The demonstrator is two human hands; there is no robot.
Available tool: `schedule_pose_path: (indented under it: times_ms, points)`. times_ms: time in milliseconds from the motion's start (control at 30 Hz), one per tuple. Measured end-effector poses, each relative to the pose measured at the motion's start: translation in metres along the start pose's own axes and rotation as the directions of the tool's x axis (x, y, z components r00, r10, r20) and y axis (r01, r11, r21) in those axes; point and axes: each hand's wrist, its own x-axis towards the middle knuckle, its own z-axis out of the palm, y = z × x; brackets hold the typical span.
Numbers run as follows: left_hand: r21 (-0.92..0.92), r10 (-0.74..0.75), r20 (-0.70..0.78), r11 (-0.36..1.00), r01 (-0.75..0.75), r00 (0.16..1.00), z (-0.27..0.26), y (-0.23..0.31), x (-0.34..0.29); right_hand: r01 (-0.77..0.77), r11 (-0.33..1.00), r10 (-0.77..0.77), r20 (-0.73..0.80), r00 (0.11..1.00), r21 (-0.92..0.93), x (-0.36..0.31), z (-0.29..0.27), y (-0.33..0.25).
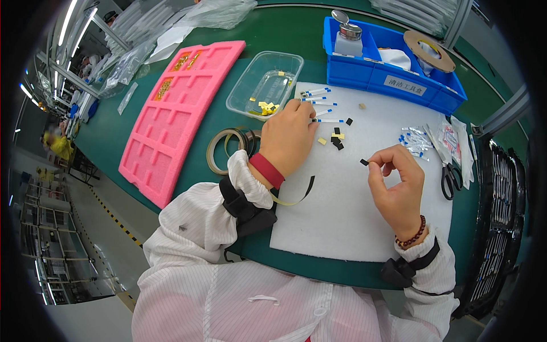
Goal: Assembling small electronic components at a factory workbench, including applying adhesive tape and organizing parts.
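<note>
My right hand (399,185) pinches a small black adhesive piece (364,162) between thumb and forefinger, just above a white foam mat (347,228). Over the mat's far left side, my left hand (286,139) is closed, its fingers curled down. It is beside a row of short flat ribbon cables (323,103) with blue ends; its fingertips and anything in them are hidden. Several loose black pieces (338,146) and yellow pieces (322,141) lie between the hands. A narrow tape strip (302,196) with a black end curls out below my left wrist.
At the left lies a pink foam tray (176,125), next to a clear plastic box (235,101) holding yellow pieces. Tape rolls (217,151) sit by my left wrist. Behind stands a blue divided bin (364,74). More ribbon cables (416,141) and black scissors (450,181) lie right.
</note>
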Motion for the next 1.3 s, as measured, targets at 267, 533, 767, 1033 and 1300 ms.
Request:
schedule_pose_path:
  times_ms: [267, 533, 767, 1033, 1300]
  points:
    - [-0.019, 0.04, 0.039, 0.999, -0.04, 0.998, -0.003, -0.001, 0.001, -0.002, 1.0, 0.002, -0.005, 1.0, -0.008, 0.0, 0.0, 0.002]
    - [-0.302, 0.091, 0.086, 0.951, -0.061, 0.992, -0.012, 0.007, 0.0, -0.013, 1.0, 0.012, -0.029, 1.0, -0.006, 0.001, -0.007, 0.003]
    - [-0.57, 0.331, 0.578, 0.818, 0.079, 0.746, -0.046, 0.052, -0.03, 0.182, 0.983, -0.18, -0.048, 0.982, 0.036, 0.005, -0.015, 0.007]
    - [-0.751, 0.264, 0.595, 0.517, 0.41, 0.759, -0.036, 0.048, -0.036, 0.466, 0.878, -0.465, 0.032, 0.885, -0.114, 0.0, -0.024, 0.003]
    - [-0.779, 0.337, 0.617, 0.139, 0.611, 0.711, -0.039, 0.052, -0.043, 0.504, 0.855, -0.497, 0.09, 0.863, -0.119, -0.001, -0.026, 0.0]
